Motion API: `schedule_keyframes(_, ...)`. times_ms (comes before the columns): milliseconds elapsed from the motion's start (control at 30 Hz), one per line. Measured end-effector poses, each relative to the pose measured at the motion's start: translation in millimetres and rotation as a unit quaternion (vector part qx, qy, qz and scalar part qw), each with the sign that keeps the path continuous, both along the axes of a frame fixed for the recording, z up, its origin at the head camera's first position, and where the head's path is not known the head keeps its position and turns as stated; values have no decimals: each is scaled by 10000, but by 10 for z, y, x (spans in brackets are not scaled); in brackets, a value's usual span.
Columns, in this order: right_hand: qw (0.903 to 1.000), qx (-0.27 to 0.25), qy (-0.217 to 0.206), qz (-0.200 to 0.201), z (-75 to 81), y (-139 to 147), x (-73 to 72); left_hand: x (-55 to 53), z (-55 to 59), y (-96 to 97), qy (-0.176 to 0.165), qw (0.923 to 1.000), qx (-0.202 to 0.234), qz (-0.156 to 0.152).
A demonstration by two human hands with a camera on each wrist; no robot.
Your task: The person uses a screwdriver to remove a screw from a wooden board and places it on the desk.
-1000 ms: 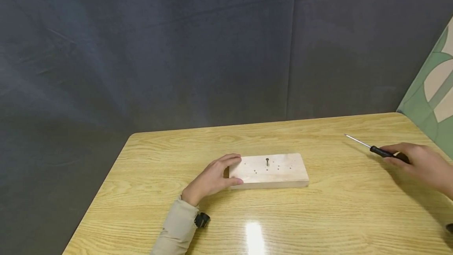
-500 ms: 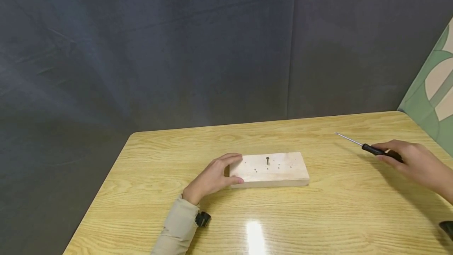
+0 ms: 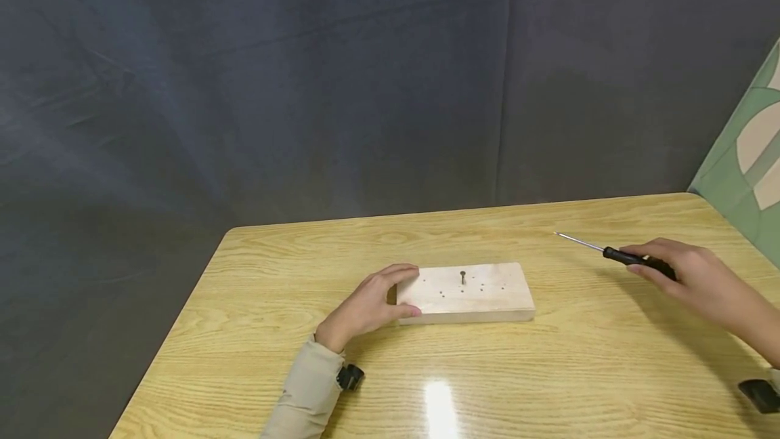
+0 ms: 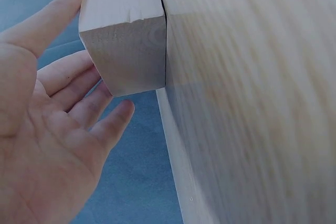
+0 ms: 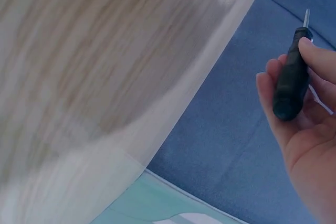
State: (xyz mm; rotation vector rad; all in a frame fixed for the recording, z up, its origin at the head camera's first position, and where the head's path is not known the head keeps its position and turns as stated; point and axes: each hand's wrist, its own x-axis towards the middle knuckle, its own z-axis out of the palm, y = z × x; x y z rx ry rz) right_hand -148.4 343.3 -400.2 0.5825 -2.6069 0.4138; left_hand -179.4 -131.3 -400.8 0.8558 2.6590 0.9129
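Note:
A pale wooden block [image 3: 481,300] lies flat on the table, with several small holes in its top. One screw [image 3: 463,277] stands upright out of it near the far edge. My left hand [image 3: 368,305] holds the block's left end, thumb on the near side and fingers on the far side. In the left wrist view, the thumb and fingers of the left hand [image 4: 52,114] flank the block's end [image 4: 126,56]. To the right, above the table, my right hand [image 3: 688,273] grips a screwdriver by its black handle [image 3: 621,256]. Its thin metal shaft [image 3: 579,241] points left, apart from the block.
The wood-grain table [image 3: 274,276] extends around the block on all sides. A dark curtain [image 3: 365,87] hangs behind its far edge. At the far right stands a green and beige patterned panel [image 3: 740,148].
My right hand has moved left with the screwdriver, bringing the tip closer to the block. The left hand and the block have stayed in place.

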Motion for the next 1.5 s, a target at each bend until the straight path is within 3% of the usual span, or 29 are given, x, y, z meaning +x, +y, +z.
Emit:
schedule_keyframes(700,9973,-584,277,361,31,-238,-14,-6,-13,-15,46,10000,-46,38)
schedule_keyframes(1133,9955,-864,228,321,121,-398,-17,-2,-22,-16,38,10000,-11,3)
schedule_keyframes(1500,9913,-1170,428,421,224,-558,-40,-3,-16,-9,14,10000,-42,7)
